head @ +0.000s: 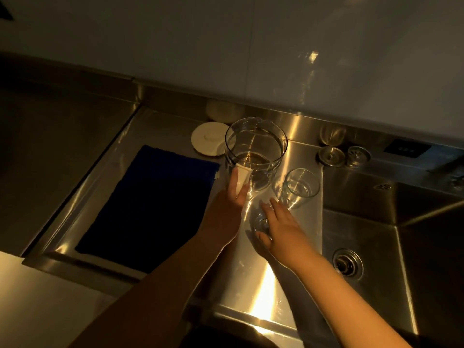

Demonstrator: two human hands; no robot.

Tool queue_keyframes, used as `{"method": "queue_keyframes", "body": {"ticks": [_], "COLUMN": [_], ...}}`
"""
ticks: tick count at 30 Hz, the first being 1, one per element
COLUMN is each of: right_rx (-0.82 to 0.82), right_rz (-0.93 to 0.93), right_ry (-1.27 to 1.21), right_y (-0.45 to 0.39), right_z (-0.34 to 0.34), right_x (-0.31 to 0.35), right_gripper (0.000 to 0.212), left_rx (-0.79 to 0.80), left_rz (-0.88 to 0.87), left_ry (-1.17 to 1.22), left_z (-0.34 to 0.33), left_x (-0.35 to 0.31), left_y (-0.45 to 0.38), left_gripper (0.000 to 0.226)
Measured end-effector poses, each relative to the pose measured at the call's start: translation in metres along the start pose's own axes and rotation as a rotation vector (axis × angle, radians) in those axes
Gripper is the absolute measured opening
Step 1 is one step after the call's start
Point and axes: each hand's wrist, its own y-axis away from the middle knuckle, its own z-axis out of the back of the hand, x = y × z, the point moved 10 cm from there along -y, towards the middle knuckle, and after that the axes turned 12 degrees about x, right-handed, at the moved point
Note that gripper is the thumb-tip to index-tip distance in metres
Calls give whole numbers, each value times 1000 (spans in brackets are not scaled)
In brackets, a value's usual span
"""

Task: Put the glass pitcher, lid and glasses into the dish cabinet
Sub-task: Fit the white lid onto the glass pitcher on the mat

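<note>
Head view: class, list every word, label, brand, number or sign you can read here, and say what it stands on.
No text can be read in this view.
Pitcher: the white strip at its handle shows no print.
Lid: plain white, no marking seen.
Dark panel on the wall by the sink: a few pale marks, too small and dim to read.
Blue cloth: a small white tag at its corner, blank or unreadable.

A dim kitchen under warm, low light: a stainless steel counter [160, 121] runs below a pale wall [226, 46], bright glare streaking the metal near its front edge. A dark blue mat [150, 202] lies flat on the counter's recessed tray. To the right, a steel sink [376, 247] with a round drain [347, 264]; two strainer plugs [331, 156] sit on the ledge behind it, near a dark wall socket [406, 148].
</note>
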Motion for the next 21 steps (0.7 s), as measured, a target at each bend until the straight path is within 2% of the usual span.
{"method": "queue_keyframes", "body": {"ticks": [5, 9, 13, 16, 21], "right_rx": [-35, -27, -84, -115, -174], "right_rz": [14, 10, 6, -38, -25], "right_ry": [64, 105, 117, 133, 140], "right_y": [-2, -5, -9, -16, -18], "right_z": [-10, -15, -19, -30, -31], "right_x": [-2, -4, -8, -18, -19], "right_gripper": [62, 58, 53, 59, 63], "left_rx": [-4, -107, -87, -153, -277], "left_rz": [10, 37, 17, 52, 68], "left_ry": [80, 132, 171, 292, 223], "left_z": [-12, -8, -10, -10, 2], "left_x": [1, 3, 3, 10, 6], "left_y": [-5, -10, -18, -22, -18], "left_gripper": [45, 38, 40, 35, 30]}}
